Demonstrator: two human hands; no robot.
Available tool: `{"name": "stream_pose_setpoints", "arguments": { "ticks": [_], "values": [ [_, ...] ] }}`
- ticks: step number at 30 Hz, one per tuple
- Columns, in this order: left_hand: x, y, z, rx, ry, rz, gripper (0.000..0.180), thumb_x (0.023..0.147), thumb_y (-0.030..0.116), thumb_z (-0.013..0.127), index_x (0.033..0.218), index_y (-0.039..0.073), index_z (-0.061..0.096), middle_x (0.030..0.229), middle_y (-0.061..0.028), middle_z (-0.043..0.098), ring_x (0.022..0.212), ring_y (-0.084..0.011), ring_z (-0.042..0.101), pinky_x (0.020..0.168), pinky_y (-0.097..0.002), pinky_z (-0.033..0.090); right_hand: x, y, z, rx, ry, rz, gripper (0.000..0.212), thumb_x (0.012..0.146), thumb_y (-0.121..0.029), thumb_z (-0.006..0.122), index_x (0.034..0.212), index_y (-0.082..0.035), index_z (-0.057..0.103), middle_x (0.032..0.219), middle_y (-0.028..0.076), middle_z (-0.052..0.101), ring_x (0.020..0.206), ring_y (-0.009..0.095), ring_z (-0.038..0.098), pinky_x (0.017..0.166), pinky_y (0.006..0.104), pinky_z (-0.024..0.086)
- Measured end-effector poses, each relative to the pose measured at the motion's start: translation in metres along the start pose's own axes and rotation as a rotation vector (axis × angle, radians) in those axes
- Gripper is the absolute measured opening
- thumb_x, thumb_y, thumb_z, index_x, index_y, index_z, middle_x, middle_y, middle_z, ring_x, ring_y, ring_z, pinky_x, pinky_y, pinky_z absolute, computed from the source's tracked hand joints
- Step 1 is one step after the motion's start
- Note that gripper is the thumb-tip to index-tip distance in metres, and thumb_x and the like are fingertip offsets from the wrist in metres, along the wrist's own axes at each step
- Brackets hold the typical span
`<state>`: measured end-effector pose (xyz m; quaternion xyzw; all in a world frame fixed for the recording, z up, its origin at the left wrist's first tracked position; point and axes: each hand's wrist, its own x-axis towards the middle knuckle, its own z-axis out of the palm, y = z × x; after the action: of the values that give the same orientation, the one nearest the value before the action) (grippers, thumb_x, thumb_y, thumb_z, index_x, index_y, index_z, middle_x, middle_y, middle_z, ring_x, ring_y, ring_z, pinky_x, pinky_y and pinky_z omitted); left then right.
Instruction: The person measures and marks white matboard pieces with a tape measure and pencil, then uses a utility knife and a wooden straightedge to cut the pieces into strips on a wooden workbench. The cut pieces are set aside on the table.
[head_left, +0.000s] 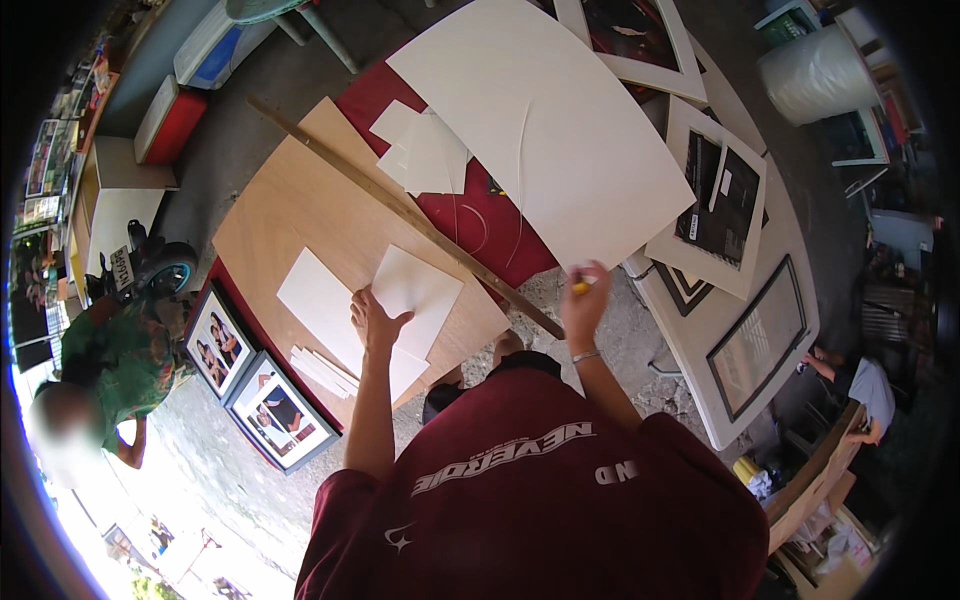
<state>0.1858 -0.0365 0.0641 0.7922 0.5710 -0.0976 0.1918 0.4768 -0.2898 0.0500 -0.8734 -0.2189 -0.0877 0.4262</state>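
My left hand (pixel 375 318) rests with fingers spread across pieces of white board. One cut white board (pixel 418 292) lies under its fingertips, and another white board (pixel 318 290) sits just left of it. My right hand (pixel 590 305) is raised right of the plywood, closed around a small yellow-handled tool (pixel 580 287); motion smears it, so its exact kind is unclear. Beneath the boards is a brown plywood sheet (pixel 265 215), crossed by a long wooden strip (pixel 400 205). Several narrow white offcuts (pixel 322 372) lie near the plywood's near edge.
A large white sheet (pixel 560 120) covers part of a red cloth (pixel 440 215), beside smaller white pieces (pixel 425 150). Two framed photos (pixel 280 415) stand at the left. On the right, a white table (pixel 690 370) bears empty frames (pixel 757 340). Other people (pixel 870 390) are nearby.
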Motion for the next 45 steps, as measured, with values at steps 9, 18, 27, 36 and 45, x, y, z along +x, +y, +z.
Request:
{"name": "stream_pose_setpoints", "arguments": {
  "ticks": [9, 18, 27, 36, 45],
  "values": [
    [0.01, 0.103, 0.005, -0.71, 0.054, 0.209, 0.063, 0.094, 0.034, 0.08, 0.137, -0.004, 0.056, 0.122, -0.0203, 0.068, 0.115, -0.0377, 0.065, 0.099, -0.0462, 0.053, 0.046, 0.07, -0.033, 0.514, -0.118, 0.9, 0.036, 0.097, -0.028, 0.077, 0.117, -0.002, 0.062, 0.081, -0.001, 0.058, 0.058, 0.009, 0.052, 0.047, 0.0275, 0.044],
    [0.085, 0.206, 0.041, -1.397, -0.376, -0.048, 0.039, 0.104, 0.022, 0.068, 0.131, -0.005, 0.058, 0.12, -0.0136, 0.07, 0.102, -0.0221, 0.07, 0.088, -0.0358, 0.059, 0.02, -0.018, -0.01, 0.707, -0.495, 0.897, 0.022, 0.096, -0.024, 0.078, 0.097, -0.006, 0.067, 0.082, 0.002, 0.068, 0.065, 0.01, 0.059, 0.057, 0.0272, 0.048],
    [0.104, 0.135, 0.02, -1.36, -0.11, -0.083, 0.023, 0.108, 0.016, 0.056, 0.124, 0.0, 0.059, 0.114, -0.0088, 0.068, 0.098, -0.0159, 0.063, 0.088, -0.0325, 0.052, 0.107, -0.014, -0.108, 0.333, -0.532, 0.6, 0.025, 0.101, -0.032, 0.072, 0.093, -0.007, 0.071, 0.069, -0.004, 0.06, 0.061, 0.006, 0.054, 0.054, 0.0259, 0.043],
    [0.109, 0.111, 0.039, -1.355, -0.023, -0.147, 0.022, 0.107, 0.019, 0.057, 0.123, 0.004, 0.057, 0.098, -0.0046, 0.066, 0.082, -0.0109, 0.055, 0.069, -0.0291, 0.046, 0.289, 0.071, 0.084, -0.409, -0.547, 0.314, 0.033, 0.095, -0.03, 0.071, 0.106, 0.002, 0.073, 0.107, 0.027, 0.075, 0.103, 0.044, 0.072, 0.089, 0.0518, 0.059],
    [0.063, 0.173, 0.03, -1.287, -0.045, -0.204, 0.027, 0.105, 0.012, 0.057, 0.131, 0.005, 0.053, 0.103, -0.0092, 0.068, 0.088, -0.0139, 0.06, 0.079, -0.0325, 0.051, 0.333, 0.095, 0.079, -0.451, -0.37, 0.046, 0.04, 0.09, -0.027, 0.078, 0.108, 0.005, 0.062, 0.101, 0.03, 0.072, 0.096, 0.05, 0.071, 0.084, 0.0548, 0.057]
  ]
}}
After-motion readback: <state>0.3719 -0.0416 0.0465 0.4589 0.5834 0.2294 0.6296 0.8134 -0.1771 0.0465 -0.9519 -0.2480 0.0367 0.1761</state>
